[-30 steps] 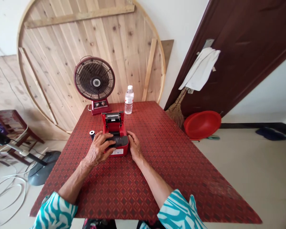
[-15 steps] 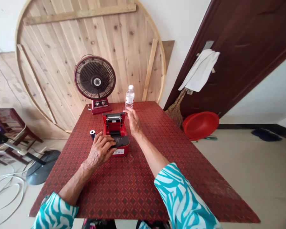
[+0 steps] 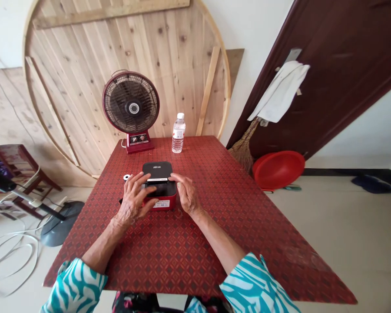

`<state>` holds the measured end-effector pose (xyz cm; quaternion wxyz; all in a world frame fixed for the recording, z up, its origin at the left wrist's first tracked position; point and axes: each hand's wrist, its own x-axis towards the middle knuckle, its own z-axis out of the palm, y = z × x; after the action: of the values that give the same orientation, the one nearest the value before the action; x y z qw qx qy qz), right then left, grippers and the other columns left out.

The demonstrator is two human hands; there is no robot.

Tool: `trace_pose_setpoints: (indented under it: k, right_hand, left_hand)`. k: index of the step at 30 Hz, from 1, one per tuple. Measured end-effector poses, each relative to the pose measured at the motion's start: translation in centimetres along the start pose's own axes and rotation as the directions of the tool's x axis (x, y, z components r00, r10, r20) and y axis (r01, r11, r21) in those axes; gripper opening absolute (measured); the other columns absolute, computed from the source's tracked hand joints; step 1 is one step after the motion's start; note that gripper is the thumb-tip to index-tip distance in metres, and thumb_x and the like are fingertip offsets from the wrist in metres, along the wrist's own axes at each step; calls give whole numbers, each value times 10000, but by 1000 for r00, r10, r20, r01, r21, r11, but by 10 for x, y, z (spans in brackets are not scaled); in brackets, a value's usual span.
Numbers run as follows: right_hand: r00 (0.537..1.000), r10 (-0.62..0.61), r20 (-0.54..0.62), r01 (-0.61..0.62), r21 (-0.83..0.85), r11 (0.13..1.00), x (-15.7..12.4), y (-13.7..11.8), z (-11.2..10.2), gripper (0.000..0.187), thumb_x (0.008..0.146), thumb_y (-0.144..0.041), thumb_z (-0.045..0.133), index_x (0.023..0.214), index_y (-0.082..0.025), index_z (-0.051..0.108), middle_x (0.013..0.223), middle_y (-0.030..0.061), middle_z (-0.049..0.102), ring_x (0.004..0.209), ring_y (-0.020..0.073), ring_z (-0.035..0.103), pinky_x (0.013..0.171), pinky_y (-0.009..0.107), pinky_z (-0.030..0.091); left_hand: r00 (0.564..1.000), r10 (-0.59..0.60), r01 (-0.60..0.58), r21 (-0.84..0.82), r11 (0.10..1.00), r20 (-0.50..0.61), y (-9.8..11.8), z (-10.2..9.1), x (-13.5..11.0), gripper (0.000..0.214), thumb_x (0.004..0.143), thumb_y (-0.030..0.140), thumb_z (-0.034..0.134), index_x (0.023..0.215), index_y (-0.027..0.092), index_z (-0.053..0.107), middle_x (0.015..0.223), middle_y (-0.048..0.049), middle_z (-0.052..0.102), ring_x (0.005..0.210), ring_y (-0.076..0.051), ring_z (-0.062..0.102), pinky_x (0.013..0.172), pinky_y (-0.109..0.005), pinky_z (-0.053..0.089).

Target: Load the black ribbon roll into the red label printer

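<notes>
A small red and black label printer [image 3: 164,202] stands on the table in front of me. Its black lid [image 3: 157,168] is down or nearly down over the back part; whether it is latched I cannot tell. My left hand [image 3: 135,198] is at the printer's left side, its fingers spread over the body and lid corner. At the right front corner of the lid, my right hand [image 3: 188,195] rests with its fingers stretched out against the edge. Just left of my left fingers shows the white, ringed end of a small dark roll [image 3: 127,177], mostly hidden.
The printer sits on a red patterned tabletop [image 3: 195,243]. Behind it are a fan [image 3: 133,108] and a water bottle [image 3: 178,134]. A red basin [image 3: 276,169], a broom [image 3: 246,148] and a door with a white towel [image 3: 280,91] are to the right. Coiled cable [image 3: 11,256] lies left.
The printer's raised lid has swung down toward me, with my right hand following it down and forward. My left hand has lifted slightly, its fingers more spread. The view has shifted a little.
</notes>
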<state>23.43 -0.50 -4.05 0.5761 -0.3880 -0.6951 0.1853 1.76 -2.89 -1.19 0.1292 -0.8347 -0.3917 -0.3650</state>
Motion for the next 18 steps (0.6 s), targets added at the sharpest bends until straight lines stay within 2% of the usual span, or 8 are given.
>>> trace_pose_setpoints:
  k: [2,4,8,13,15,18]
  right_hand:
    - [999,-26,24,27,-35,999,0,0,0,405,947,-421,309,1196,-275,593,1057,39,731,1075,225,629,1001,438,393]
    - [999,-47,23,48,-61,997,0,0,1,400,955,-383,293,1208,-267,580,1063,45,730,1068,219,635,991,431,398]
    - [996,-89,-3,88,-116,989,-3,2,4,392,960,-348,288,1231,-258,556,1076,53,726,1091,213,625,993,428,401]
    - [987,-160,-10,157,-137,978,-4,4,7,358,961,-324,320,1206,-235,565,1075,67,724,1096,205,628,978,422,433]
    - [990,-141,-23,138,-105,985,-5,3,9,354,964,-333,323,1197,-237,571,1077,67,722,1110,200,624,984,411,446]
    - [997,-35,-74,35,6,999,-9,1,14,373,971,-363,306,1207,-234,565,1130,74,700,1148,192,605,1012,397,445]
  left_hand:
    - [997,-70,70,17,997,29,-7,-2,-1,441,828,480,599,1181,216,601,1342,-132,546,1323,-322,386,1112,-544,232]
    - [993,-108,106,36,994,51,-12,-5,-1,472,825,520,583,1190,221,600,1285,-119,596,1317,-331,392,1123,-546,189]
    - [994,-87,83,59,995,69,-17,-5,-3,454,815,526,597,1153,225,634,1216,-100,645,1292,-334,418,1136,-541,143]
    - [994,-88,83,72,994,64,-18,0,-10,507,832,577,546,1183,219,623,1288,-126,588,1297,-329,417,1128,-542,188]
    - [996,-87,86,25,996,36,-18,2,-13,554,859,594,486,1244,208,582,1346,-150,533,1312,-330,400,1109,-544,233]
    - [993,-111,108,-92,990,-28,-17,1,-17,599,907,569,403,1361,184,463,1383,-172,486,1319,-313,397,1075,-518,309]
